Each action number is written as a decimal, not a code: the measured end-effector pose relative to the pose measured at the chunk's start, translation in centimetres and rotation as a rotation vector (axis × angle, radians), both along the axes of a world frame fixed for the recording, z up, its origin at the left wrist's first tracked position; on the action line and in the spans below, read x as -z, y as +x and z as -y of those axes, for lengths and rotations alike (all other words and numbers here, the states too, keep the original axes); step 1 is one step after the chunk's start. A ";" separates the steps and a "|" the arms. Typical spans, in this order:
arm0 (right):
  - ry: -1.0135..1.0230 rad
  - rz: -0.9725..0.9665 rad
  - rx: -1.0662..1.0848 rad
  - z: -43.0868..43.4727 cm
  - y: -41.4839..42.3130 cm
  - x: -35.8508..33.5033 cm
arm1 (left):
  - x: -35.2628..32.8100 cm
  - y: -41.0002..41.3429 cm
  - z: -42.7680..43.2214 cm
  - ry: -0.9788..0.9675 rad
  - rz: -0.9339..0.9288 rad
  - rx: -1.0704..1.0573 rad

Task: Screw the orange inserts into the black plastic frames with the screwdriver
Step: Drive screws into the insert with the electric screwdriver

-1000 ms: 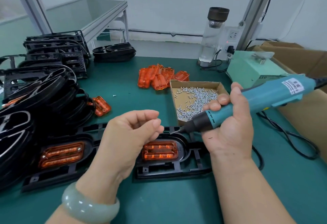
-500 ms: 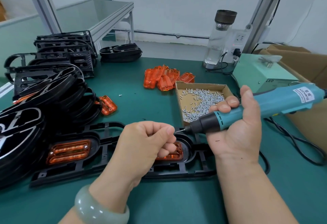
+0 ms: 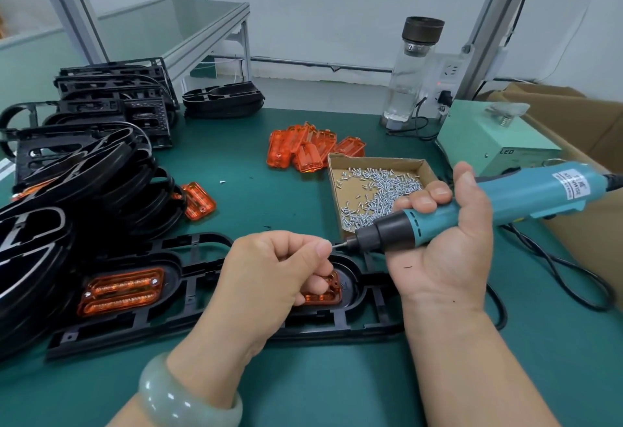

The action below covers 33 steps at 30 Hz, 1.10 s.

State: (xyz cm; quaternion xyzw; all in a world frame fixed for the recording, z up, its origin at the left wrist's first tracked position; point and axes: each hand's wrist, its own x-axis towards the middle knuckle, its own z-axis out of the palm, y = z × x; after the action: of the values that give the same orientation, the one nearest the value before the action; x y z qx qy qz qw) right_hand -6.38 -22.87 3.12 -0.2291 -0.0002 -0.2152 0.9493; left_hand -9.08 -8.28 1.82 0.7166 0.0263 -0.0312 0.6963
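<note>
A long black plastic frame lies on the green mat in front of me with two orange inserts in it. The left insert is in full view; the right insert is mostly hidden by my left hand. My left hand hovers over the frame and pinches a small screw at the screwdriver's bit. My right hand grips the teal electric screwdriver, held nearly level, tip pointing left at my left fingertips.
A cardboard tray of screws sits behind the hands. Loose orange inserts are piled beyond it, one more insert at the left. Stacks of black frames fill the left side. A teal power box, glass bottle and cardboard box stand at the right.
My left hand has dropped from a raised pinch to the screwdriver's bit, its fingertips now meeting the tip. It now covers most of the right insert. The screwdriver stayed nearly level.
</note>
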 end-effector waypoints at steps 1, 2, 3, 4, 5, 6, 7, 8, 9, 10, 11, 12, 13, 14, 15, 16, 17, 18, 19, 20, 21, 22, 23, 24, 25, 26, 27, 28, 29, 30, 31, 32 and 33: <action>0.001 -0.002 0.002 0.0 0.0 0.0 | 0.0 0.0 0.0 0.002 0.001 0.001; 0.002 -0.004 0.004 0.0 0.0 0.0 | 0.0 0.0 0.0 0.006 0.001 0.001; 0.002 -0.006 0.008 0.0 -0.1 0.0 | 0.0 0.0 0.0 0.014 0.002 0.001; 0.003 -0.007 0.010 0.0 -0.1 -0.1 | 0.0 0.0 0.0 0.026 0.002 0.001; 0.004 -0.008 0.012 0.0 -0.1 -0.1 | 0.0 0.0 0.0 0.040 0.000 0.004; 0.004 -0.009 0.014 0.0 -0.1 -0.1 | 0.0 -0.1 0.0 0.051 0.001 0.007; 0.003 -0.009 0.016 -0.1 -0.1 -0.1 | 0.0 -0.1 -0.1 0.058 0.003 0.007; 0.001 -0.008 0.016 -0.1 -0.1 -0.2 | 0.0 -0.1 -0.1 0.060 0.009 0.007; -0.001 -0.004 0.015 -0.2 -0.2 -0.2 | -0.1 -0.1 -0.2 0.064 0.015 0.010; -0.004 0.003 0.012 -0.2 -0.2 -0.2 | -0.1 -0.1 -0.2 0.071 0.020 0.014; -0.007 0.009 0.010 -0.3 -0.2 -0.2 | -0.1 -0.1 -0.2 0.074 0.025 0.019; -0.011 0.015 0.009 -0.3 -0.2 -0.2 | -0.2 -0.1 -0.2 0.071 0.027 0.026; -0.015 0.021 0.008 -0.3 -0.3 -0.2 | -0.3 -0.1 -0.2 0.059 0.025 0.037; -0.018 0.027 0.003 -0.3 -0.3 -0.2 | -0.4 0.0 -0.2 0.044 0.019 0.055; -0.021 0.035 -0.004 -0.2 -0.3 -0.2 | -0.4 -0.1 -0.2 0.030 0.012 0.072; -0.026 0.041 -0.009 -0.3 -0.3 -0.2 | -0.5 -0.1 -0.2 0.022 0.009 0.084; -0.034 0.046 -0.012 -0.3 -0.3 -0.2 | -0.4 -0.1 -0.2 0.016 0.015 0.090; -0.045 0.051 -0.014 -0.3 -0.3 -0.2 | -0.4 -0.1 -0.2 0.018 0.023 0.088; -0.059 0.056 -0.013 -0.3 -0.4 -0.2 | -0.3 -0.1 -0.1 0.023 0.029 0.082; -0.071 0.060 -0.011 -0.3 -0.4 -0.2 | -0.2 0.0 -0.1 0.032 0.035 0.079; -0.077 0.064 -0.010 -0.3 -0.4 -0.2 | -0.2 0.0 0.0 0.035 0.043 0.076; -0.079 0.063 -0.010 -0.2 -0.4 -0.2 | -0.2 0.0 0.0 0.034 0.055 0.081; -0.077 0.056 -0.008 -0.1 -0.3 -0.1 | -0.3 0.0 -0.1 0.041 0.075 0.083; -0.077 0.041 -0.004 0.1 -0.3 -0.1 | -0.3 0.0 -0.3 0.065 0.108 0.081; -0.082 0.018 0.000 0.3 -0.2 -0.1 | -0.3 0.1 -0.6 0.099 0.141 0.073; -0.092 -0.008 0.005 0.6 -0.1 -0.1 | -0.2 0.2 -0.9 0.133 0.167 0.059; -0.104 -0.031 0.011 0.8 0.0 0.0 | -0.2 0.3 -1.1 0.174 0.184 0.055; -0.114 -0.047 0.018 1.1 0.1 0.0 | 0.0 0.3 -1.2 0.236 0.201 0.066; -0.125 -0.059 0.024 1.3 0.2 0.0 | 0.1 0.3 -1.3 0.337 0.225 0.083; -0.137 -0.070 0.031 1.5 0.2 0.1 | 0.3 0.2 -1.3 0.458 0.248 0.113; -0.150 -0.079 0.039 1.7 0.3 0.1 | 0.5 0.1 -1.2 0.606 0.278 0.148; -0.162 -0.085 0.044 1.8 0.3 0.1 | 0.6 0.0 -1.2 0.753 0.322 0.181; -0.175 -0.088 0.046 1.9 0.4 0.1 | 0.7 -0.1 -1.1 0.882 0.371 0.206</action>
State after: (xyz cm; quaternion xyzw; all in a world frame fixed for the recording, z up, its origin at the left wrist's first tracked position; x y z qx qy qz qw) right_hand -6.01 -24.73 3.00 -0.3201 0.0282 -0.2259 0.9196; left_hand -9.13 -7.19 1.15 0.9356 -0.1583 0.0424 0.3128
